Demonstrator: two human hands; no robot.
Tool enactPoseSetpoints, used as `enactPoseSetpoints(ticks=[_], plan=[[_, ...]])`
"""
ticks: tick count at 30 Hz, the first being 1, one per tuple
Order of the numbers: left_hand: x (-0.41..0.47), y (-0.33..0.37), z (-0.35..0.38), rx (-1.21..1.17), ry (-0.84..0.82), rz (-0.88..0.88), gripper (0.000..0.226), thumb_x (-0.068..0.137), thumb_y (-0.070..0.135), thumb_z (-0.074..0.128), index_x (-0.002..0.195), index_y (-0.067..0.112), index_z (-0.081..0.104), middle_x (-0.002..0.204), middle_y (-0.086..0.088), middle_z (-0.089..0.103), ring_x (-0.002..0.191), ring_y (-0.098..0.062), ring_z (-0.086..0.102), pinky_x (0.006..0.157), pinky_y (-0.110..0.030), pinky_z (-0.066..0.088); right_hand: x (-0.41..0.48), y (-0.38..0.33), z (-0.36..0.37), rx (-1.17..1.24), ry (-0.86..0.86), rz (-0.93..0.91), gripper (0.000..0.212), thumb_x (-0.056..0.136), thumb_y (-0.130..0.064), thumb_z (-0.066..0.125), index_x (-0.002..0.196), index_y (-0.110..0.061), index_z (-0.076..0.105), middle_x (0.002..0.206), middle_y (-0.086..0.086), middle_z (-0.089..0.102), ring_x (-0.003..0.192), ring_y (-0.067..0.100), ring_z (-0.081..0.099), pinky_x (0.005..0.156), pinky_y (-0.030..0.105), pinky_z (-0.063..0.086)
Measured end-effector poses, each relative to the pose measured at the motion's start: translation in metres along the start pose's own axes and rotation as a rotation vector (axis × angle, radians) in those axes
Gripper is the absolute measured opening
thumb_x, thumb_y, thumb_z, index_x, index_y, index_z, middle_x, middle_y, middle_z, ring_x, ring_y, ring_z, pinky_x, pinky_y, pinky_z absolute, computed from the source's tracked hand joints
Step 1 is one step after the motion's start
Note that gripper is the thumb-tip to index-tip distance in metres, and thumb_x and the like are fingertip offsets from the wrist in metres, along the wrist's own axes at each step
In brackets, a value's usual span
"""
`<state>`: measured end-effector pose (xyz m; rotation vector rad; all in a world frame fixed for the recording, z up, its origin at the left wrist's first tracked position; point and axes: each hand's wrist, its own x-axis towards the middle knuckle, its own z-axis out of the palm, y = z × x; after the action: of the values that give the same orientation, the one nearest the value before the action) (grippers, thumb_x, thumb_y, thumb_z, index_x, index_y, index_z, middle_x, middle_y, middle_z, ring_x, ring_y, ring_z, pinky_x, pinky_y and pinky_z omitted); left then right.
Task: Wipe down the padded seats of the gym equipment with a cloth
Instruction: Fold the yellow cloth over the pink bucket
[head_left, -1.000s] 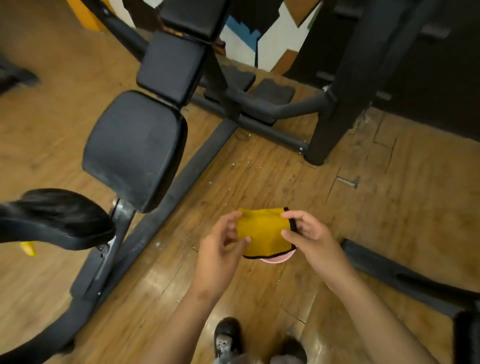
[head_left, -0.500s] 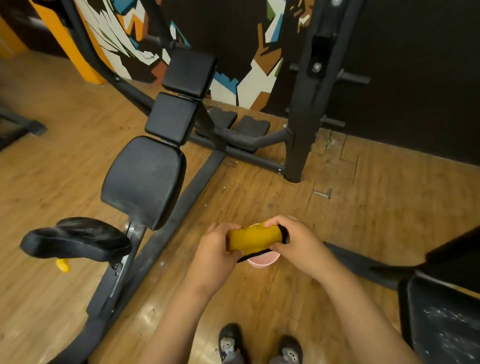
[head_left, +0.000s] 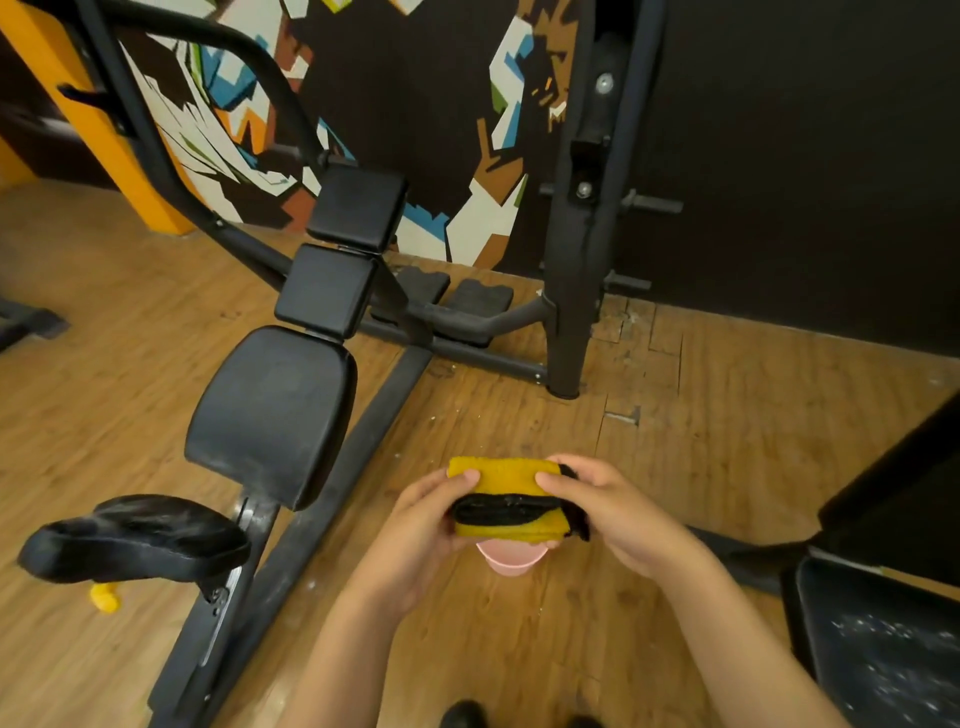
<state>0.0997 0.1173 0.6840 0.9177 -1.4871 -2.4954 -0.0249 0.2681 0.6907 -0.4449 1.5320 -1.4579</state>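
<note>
Left hand: the left hand (head_left: 415, 525) is in the lower middle of the frame, its forearm rises from the bottom edge, and the palm faces right.
Left fingers: the fingers (head_left: 457, 479) are curled round the left end of the cloth and grip it, with the thumb on top.
Right hand: the right hand (head_left: 618, 514) is just right of the left one, at the same height, with its forearm coming from the lower right.
Right fingers: they are also closed on the cloth and pinch its right end, thumb on top.
Cloth: the cloth (head_left: 501, 474) is yellow with a black edge and folded into a thick bundle. It is held in the air between both hands, to the right of the seat pad and apart from every pad.
Pink cup: the pink cup (head_left: 511, 564) is directly below the cloth and partly hidden by it. I cannot tell what supports it.
Seat pad: the black seat pad (head_left: 270, 415) is at centre left, tilted, with two back pads (head_left: 324, 291) above it.
Saddle seat: the saddle seat (head_left: 135, 535) is at lower left, with a yellow knob (head_left: 104, 597) under it.
Second seat: the second seat (head_left: 883, 654) is at lower right, with white specks on it.
Frame post: the frame post (head_left: 571, 260) stands upright behind the hands, and a floor bar runs from it past the seat pad.
Floor: the floor (head_left: 727, 441) is of wooden boards.
Wall: the wall (head_left: 415, 104) has a painted mural at the top centre.
</note>
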Motion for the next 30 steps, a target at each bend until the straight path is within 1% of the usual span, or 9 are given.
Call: enactPoseSetpoints(ticks=[4, 8, 11, 14, 17, 20, 23, 26, 30], plan=[[0.001, -0.006, 0.012, 0.154, 0.096, 0.090, 0.030, 0.082, 0.016, 0.071, 0.105, 0.001, 0.060, 0.098, -0.018, 0.070, 0.089, -0.025, 0.070, 0.074, -0.035, 0.059, 0.001, -0.001, 0.005, -0.075, 0.124, 0.005, 0.019, 0.086, -0.022, 0.069, 0.095, -0.007, 0.062, 0.077, 0.005, 0.064, 0.066, 0.012, 0.066, 0.053, 0.024, 0.052], [0.007, -0.015, 0.021, 0.566, 0.361, 0.299, 0.024, 0.079, 0.019, 0.077, 0.080, 0.010, 0.056, 0.072, -0.008, 0.061, 0.064, -0.017, 0.058, 0.054, -0.027, 0.045, 0.011, 0.005, 0.015, -0.307, 0.335, 0.020, 0.026, 0.080, -0.023, 0.076, 0.087, -0.006, 0.058, 0.073, 0.005, 0.059, 0.065, 0.011, 0.061, 0.048, 0.016, 0.047], [0.005, -0.018, 0.031, 0.731, 0.497, 0.478, 0.026, 0.079, 0.023, 0.077, 0.075, 0.015, 0.053, 0.068, -0.004, 0.058, 0.061, -0.014, 0.053, 0.051, -0.024, 0.043, 0.022, 0.015, 0.023, -0.532, 0.509, -0.012, 0.027, 0.078, -0.032, 0.075, 0.079, -0.013, 0.056, 0.071, 0.002, 0.060, 0.066, 0.014, 0.060, 0.050, 0.024, 0.048], [0.006, -0.021, 0.035, 0.715, 0.492, 0.546, 0.018, 0.082, 0.025, 0.075, 0.076, 0.026, 0.058, 0.075, 0.007, 0.060, 0.073, -0.008, 0.059, 0.061, -0.020, 0.049, 0.027, 0.016, 0.029, -0.647, 0.603, -0.056, 0.025, 0.081, -0.037, 0.072, 0.076, -0.023, 0.052, 0.067, -0.007, 0.055, 0.063, 0.007, 0.056, 0.050, 0.018, 0.039], [0.011, -0.023, 0.033, 0.763, 0.540, 0.621, 0.020, 0.080, 0.015, 0.076, 0.076, 0.026, 0.060, 0.077, 0.010, 0.055, 0.078, -0.008, 0.056, 0.063, -0.017, 0.046, 0.031, 0.015, 0.033, -0.706, 0.638, -0.101, 0.023, 0.083, -0.039, 0.070, 0.079, -0.024, 0.053, 0.067, -0.011, 0.054, 0.062, 0.005, 0.054, 0.050, 0.015, 0.037], [0.015, -0.023, 0.031, 0.850, 0.540, 0.692, 0.019, 0.080, 0.011, 0.076, 0.080, 0.023, 0.061, 0.080, 0.011, 0.051, 0.077, -0.009, 0.053, 0.061, -0.017, 0.043, 0.034, 0.016, 0.036, -0.596, 0.581, -0.114, 0.016, 0.087, -0.035, 0.067, 0.083, -0.022, 0.057, 0.070, -0.009, 0.058, 0.067, 0.008, 0.059, 0.056, 0.019, 0.048], [0.022, -0.023, 0.031, 1.043, 0.519, 0.770, 0.020, 0.076, 0.009, 0.077, 0.087, 0.020, 0.065, 0.085, 0.014, 0.049, 0.081, -0.006, 0.050, 0.068, -0.012, 0.041, 0.033, 0.015, 0.036, -0.343, 0.482, -0.111, 0.018, 0.094, -0.031, 0.057, 0.087, -0.016, 0.063, 0.077, 0.000, 0.066, 0.075, 0.015, 0.063, 0.069, 0.034, 0.054], [0.025, -0.025, 0.038, 1.126, 0.448, 0.832, 0.023, 0.076, 0.009, 0.076, 0.096, 0.017, 0.068, 0.092, 0.012, 0.053, 0.088, -0.006, 0.045, 0.082, -0.003, 0.031, 0.026, 0.009, 0.039, 0.061, 0.427, -0.066, 0.028, 0.095, -0.039, 0.053, 0.096, -0.016, 0.068, 0.088, 0.000, 0.073, 0.086, 0.013, 0.069, 0.071, 0.026, 0.052], [0.025, -0.032, 0.051, 1.107, 0.266, 0.873, 0.028, 0.082, 0.016, 0.066, 0.110, 0.019, 0.067, 0.104, 0.014, 0.056, 0.097, -0.003, 0.045, 0.083, -0.007, 0.035, 0.022, 0.006, 0.038, 0.343, 0.477, -0.053, 0.041, 0.084, -0.049, 0.064, 0.103, -0.013, 0.065, 0.090, 0.003, 0.074, 0.083, 0.012, 0.072, 0.070, 0.027, 0.053]])
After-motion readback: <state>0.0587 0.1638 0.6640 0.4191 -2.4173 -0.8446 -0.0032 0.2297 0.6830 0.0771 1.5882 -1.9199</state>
